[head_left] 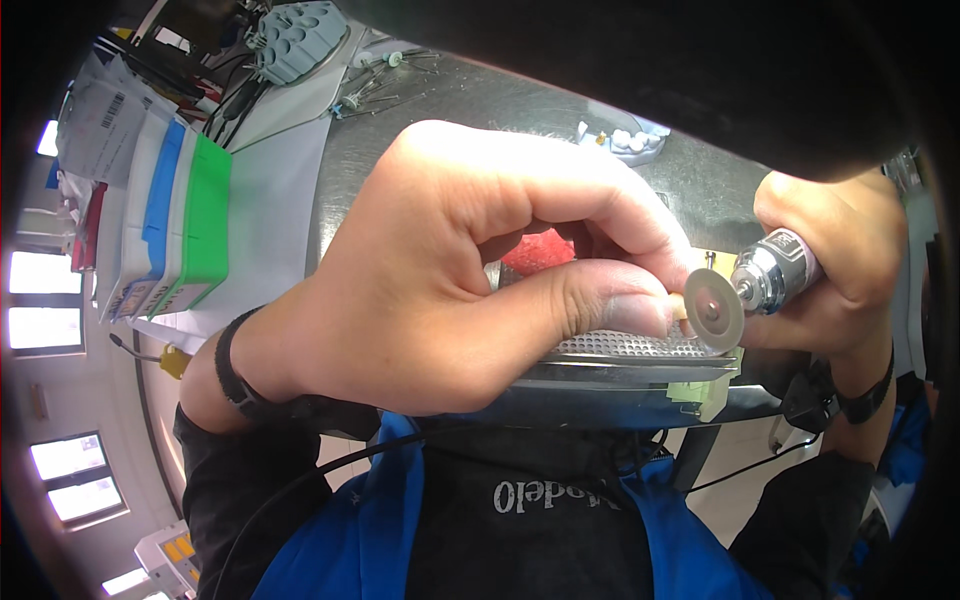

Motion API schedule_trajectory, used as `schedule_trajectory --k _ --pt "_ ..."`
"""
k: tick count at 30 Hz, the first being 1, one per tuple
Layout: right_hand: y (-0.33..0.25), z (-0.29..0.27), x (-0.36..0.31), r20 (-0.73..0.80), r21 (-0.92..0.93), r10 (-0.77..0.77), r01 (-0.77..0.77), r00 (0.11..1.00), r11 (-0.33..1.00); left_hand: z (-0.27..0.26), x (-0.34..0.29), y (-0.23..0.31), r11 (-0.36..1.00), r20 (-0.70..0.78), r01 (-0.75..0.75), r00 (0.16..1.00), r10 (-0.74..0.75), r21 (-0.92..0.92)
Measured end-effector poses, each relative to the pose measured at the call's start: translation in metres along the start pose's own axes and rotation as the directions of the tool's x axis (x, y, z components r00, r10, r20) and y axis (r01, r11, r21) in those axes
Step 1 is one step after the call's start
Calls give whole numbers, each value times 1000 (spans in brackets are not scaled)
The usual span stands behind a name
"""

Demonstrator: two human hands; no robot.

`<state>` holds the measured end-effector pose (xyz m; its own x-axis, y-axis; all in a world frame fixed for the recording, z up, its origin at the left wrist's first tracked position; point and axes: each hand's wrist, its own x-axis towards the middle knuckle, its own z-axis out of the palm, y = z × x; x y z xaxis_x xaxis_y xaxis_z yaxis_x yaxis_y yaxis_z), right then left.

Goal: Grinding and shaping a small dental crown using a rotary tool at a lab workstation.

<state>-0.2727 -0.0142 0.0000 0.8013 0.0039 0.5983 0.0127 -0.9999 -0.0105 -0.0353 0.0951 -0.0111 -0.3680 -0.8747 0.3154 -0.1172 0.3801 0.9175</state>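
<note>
Near the middle of the frame, big and close, a left hand (440,285), with thumb and first finger pinching a tiny yellow piece (679,306) right of center. Just beside that piece, a thin round disc (712,325) on the tip of a silver hand tool (772,272); touching or apart, hard to tell. At the right, a right hand (845,255) wrapped around the tool, with tiny dark writing on its shiny ring, too small to read. Below the left fingertips, a metal plate full of little holes (635,345).

At the bottom, a black shirt (510,550) with big white letters, upside down. At the upper left, a see-through packet (112,122) with a striped bar label. Lower down there, next to a green box (207,215), pale labels with dark writing. Above center, white model teeth (628,142).
</note>
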Motion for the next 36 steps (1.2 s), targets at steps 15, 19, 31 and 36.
schedule_trajectory --k 15,19,31,36 --pt "-2 1 -2 25 44 37 -38 999 998 -2 0 1 994 7 -58 998 57 97" --pt "0 1 -2 -28 34 46 -45 999 998 -1 1 1 997 12 -49 999 48 51" --pt "-3 4 6 -47 27 15 -13 999 1000 3 -1 -1 995 0 40 999 -40 -90" --pt "-3 2 0 16 12 47 -47 999 999 3 -2 1 987 -5 93 996 -95 -128"
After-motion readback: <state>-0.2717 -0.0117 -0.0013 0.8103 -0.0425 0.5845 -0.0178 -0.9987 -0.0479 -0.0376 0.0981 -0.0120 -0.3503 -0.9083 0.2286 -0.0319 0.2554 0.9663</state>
